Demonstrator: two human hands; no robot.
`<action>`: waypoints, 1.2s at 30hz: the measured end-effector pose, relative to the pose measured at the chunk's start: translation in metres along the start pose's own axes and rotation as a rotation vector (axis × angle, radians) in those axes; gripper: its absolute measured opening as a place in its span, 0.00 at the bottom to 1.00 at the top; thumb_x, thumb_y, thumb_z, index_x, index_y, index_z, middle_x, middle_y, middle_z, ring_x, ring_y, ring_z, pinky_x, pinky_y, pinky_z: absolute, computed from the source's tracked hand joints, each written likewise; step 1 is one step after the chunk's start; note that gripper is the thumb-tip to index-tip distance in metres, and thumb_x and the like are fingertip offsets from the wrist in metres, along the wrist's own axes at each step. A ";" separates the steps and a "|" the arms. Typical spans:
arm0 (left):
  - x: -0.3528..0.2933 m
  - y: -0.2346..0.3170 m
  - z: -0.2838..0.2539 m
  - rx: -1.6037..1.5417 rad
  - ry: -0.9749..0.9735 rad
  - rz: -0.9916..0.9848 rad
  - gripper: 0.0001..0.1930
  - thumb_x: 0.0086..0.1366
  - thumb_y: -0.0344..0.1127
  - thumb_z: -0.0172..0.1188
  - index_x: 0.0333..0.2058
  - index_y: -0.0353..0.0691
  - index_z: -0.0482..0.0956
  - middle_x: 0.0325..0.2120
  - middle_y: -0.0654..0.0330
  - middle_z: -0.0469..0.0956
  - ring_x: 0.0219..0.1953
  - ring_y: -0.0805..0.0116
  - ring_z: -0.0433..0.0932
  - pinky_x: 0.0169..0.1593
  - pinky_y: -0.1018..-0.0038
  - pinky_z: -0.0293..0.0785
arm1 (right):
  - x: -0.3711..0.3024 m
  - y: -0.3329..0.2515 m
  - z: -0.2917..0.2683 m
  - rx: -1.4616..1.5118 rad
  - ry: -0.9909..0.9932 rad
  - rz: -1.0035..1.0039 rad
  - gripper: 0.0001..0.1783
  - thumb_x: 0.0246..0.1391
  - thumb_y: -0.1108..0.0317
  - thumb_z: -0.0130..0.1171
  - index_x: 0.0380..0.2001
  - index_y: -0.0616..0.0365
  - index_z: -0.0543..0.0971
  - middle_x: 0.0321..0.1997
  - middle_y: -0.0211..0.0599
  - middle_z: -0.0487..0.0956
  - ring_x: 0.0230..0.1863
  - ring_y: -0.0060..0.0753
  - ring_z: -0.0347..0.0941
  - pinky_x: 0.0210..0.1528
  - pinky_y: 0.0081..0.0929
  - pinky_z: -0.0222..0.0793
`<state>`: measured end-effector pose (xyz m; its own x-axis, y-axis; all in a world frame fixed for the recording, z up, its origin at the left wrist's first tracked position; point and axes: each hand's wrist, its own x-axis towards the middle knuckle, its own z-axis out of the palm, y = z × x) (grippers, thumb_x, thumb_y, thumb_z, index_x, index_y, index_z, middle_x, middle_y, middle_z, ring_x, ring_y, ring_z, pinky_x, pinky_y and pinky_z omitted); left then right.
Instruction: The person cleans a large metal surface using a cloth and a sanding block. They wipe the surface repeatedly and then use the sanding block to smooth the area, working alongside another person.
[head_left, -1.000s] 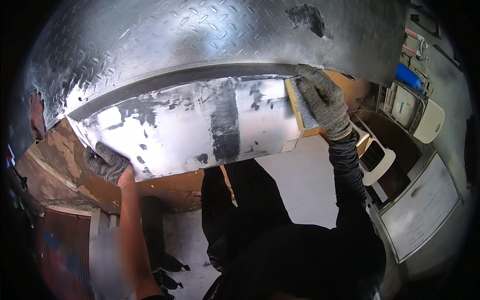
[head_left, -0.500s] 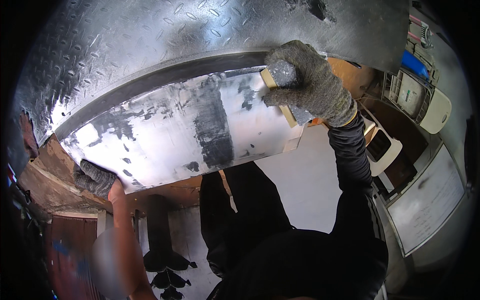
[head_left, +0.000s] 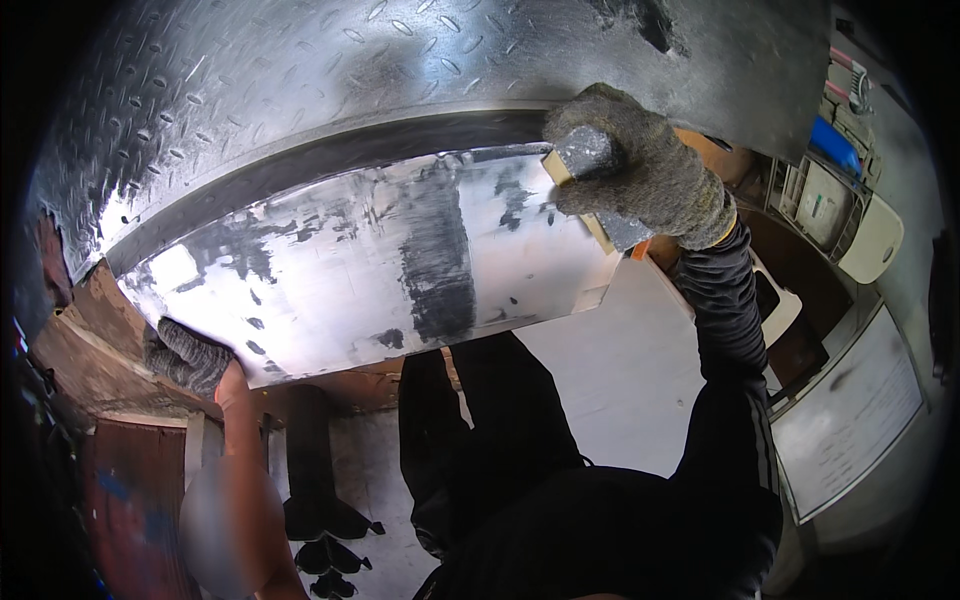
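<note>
A long panel, pale with dark grey patches and a broad dark band, lies slanted in front of me. Its far edge follows the curved lip of a grey metal sheet. My right hand, in a grey knitted glove, is closed round a sanding block with a speckled grey back and yellowish face. The block rests at the panel's right end. My left hand, also gloved, grips the panel's near-left corner, fingers curled over its edge. What lies under that edge is hidden.
The metal sheet has raised tread marks and fills the far side. Brown boards stand at the left. To the right are a pale chair, a folding chair, a blue object and a whiteboard.
My right hand and the sanding block have shifted slightly right and nearer, and my sleeve now covers more of the pale chair. My left hand keeps its hold on the corner.
</note>
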<state>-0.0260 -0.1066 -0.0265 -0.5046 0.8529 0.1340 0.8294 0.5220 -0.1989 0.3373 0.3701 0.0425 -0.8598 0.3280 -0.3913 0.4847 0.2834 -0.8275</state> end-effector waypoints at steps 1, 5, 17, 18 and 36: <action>-0.006 -0.005 0.003 -0.091 -0.065 -0.147 0.27 0.76 0.35 0.54 0.69 0.33 0.62 0.63 0.40 0.67 0.63 0.42 0.69 0.67 0.53 0.66 | 0.002 -0.001 -0.001 0.007 -0.010 -0.003 0.34 0.38 0.62 0.84 0.51 0.50 0.81 0.50 0.37 0.80 0.55 0.41 0.78 0.58 0.38 0.76; -0.005 -0.003 0.003 -0.357 -0.102 -0.405 0.23 0.78 0.36 0.52 0.66 0.31 0.66 0.61 0.42 0.69 0.61 0.46 0.71 0.67 0.57 0.66 | 0.002 0.006 -0.003 0.118 -0.028 0.039 0.33 0.39 0.66 0.83 0.51 0.52 0.81 0.48 0.36 0.80 0.51 0.35 0.79 0.53 0.33 0.79; 0.008 0.017 -0.014 -0.189 -0.035 -0.194 0.22 0.77 0.38 0.55 0.59 0.23 0.68 0.57 0.41 0.70 0.57 0.48 0.73 0.64 0.59 0.67 | -0.010 -0.007 0.014 -0.066 0.164 0.042 0.29 0.42 0.63 0.81 0.50 0.51 0.85 0.48 0.37 0.78 0.50 0.37 0.78 0.51 0.34 0.78; -0.001 0.008 -0.010 -0.202 -0.055 -0.236 0.22 0.77 0.36 0.54 0.60 0.24 0.68 0.58 0.40 0.69 0.57 0.46 0.72 0.64 0.58 0.68 | -0.014 -0.005 0.020 -0.192 0.212 -0.017 0.29 0.42 0.64 0.81 0.51 0.53 0.85 0.49 0.38 0.77 0.51 0.38 0.77 0.50 0.33 0.78; -0.028 -0.003 -0.013 -0.026 -0.143 -0.072 0.28 0.74 0.32 0.57 0.67 0.27 0.61 0.64 0.43 0.64 0.66 0.49 0.67 0.66 0.57 0.69 | -0.014 0.002 0.050 -0.567 0.411 -0.014 0.34 0.47 0.44 0.75 0.54 0.50 0.82 0.53 0.37 0.82 0.55 0.44 0.75 0.62 0.48 0.64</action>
<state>-0.0113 -0.1319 -0.0167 -0.5905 0.8070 0.0071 0.7948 0.5830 -0.1687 0.3427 0.3215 0.0261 -0.7904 0.6035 -0.1056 0.5792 0.6799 -0.4497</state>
